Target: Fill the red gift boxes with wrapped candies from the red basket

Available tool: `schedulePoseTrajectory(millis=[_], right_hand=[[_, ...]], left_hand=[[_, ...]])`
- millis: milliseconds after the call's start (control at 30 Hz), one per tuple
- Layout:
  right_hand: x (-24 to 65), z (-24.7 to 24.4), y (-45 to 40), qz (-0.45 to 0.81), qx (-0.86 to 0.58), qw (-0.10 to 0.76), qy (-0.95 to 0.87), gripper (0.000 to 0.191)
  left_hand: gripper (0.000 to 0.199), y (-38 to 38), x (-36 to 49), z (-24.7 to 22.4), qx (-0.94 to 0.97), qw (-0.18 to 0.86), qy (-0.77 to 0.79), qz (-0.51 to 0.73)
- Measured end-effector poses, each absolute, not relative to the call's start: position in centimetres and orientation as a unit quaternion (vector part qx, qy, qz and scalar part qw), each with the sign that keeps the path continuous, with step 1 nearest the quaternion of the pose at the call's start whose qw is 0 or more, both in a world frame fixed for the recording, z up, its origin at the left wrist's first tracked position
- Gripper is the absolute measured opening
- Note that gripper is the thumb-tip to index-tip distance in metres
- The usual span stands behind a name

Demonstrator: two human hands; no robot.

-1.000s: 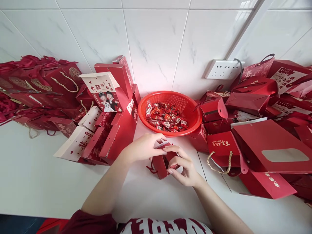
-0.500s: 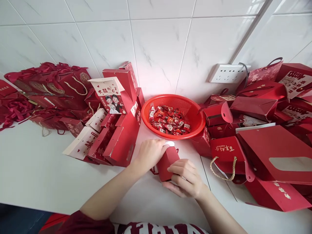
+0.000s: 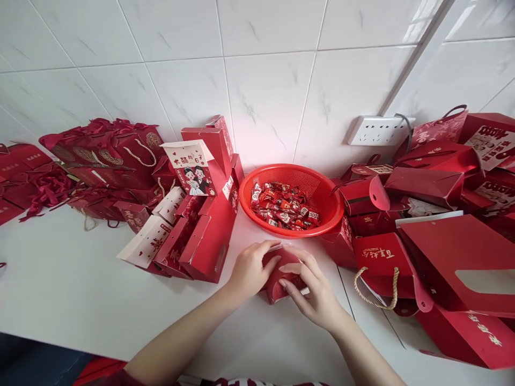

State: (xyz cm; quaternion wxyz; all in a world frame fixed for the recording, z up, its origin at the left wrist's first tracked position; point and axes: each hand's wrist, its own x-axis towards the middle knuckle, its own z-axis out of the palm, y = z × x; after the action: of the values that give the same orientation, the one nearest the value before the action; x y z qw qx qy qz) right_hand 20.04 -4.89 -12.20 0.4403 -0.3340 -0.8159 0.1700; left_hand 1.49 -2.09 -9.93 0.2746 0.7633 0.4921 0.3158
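A small red gift box (image 3: 277, 287) is between my two hands on the white table, just in front of a red plastic basket (image 3: 290, 232). My left hand (image 3: 251, 269) closes on the box's left side and upper edge, its thumb lying on the near face. On the other side, my right hand (image 3: 314, 284) grips the box with curved fingers across the top and the thumb low on the face. My fingers cover much of the box's top. Inside the basket lies a heap of wrapped candies (image 3: 284, 203) in red wrappers.
Left of the basket stand opened red boxes (image 3: 209, 236), one with a couple cartoon (image 3: 196, 179). Farther left are red gift bags (image 3: 116, 153) with ribbons. More red boxes (image 3: 454, 257) pile up on the right. A power strip (image 3: 378, 131) is on the tiled wall.
The box has been turned between my hands, and its white tab no longer shows at the top. My right hand has shifted up onto the box's upper part. The camera view has tilted up slightly.
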Motion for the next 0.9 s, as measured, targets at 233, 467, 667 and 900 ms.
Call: schedulePoseTrajectory(millis=[233, 467, 667, 900], right_hand=[[19.6, -13.7, -4.2, 0.194, -0.44, 0.433, -0.762, 0.048], [20.5, -13.9, -4.0, 0.186, -0.367, 0.353, -0.84, 0.047], [22.0, -12.3, -4.8, 0.19, -0.365, 0.453, -0.791, 0.045], [21.4, -13.0, -5.2, 0.152, -0.368, 0.633, -0.664, 0.051]], left_hand=[[0.039, -3.6, 1.0, -11.7, 0.776, 0.335, 0.408, 0.345], [0.071, -5.7, 0.7, -13.5, 0.825, 0.227, 0.443, 0.268], [0.072, -8.4, -1.9, -6.1, 0.842, 0.156, 0.445, 0.261], [0.064, -6.8, -12.5, 6.8, 0.735, -0.11, 0.533, 0.406]])
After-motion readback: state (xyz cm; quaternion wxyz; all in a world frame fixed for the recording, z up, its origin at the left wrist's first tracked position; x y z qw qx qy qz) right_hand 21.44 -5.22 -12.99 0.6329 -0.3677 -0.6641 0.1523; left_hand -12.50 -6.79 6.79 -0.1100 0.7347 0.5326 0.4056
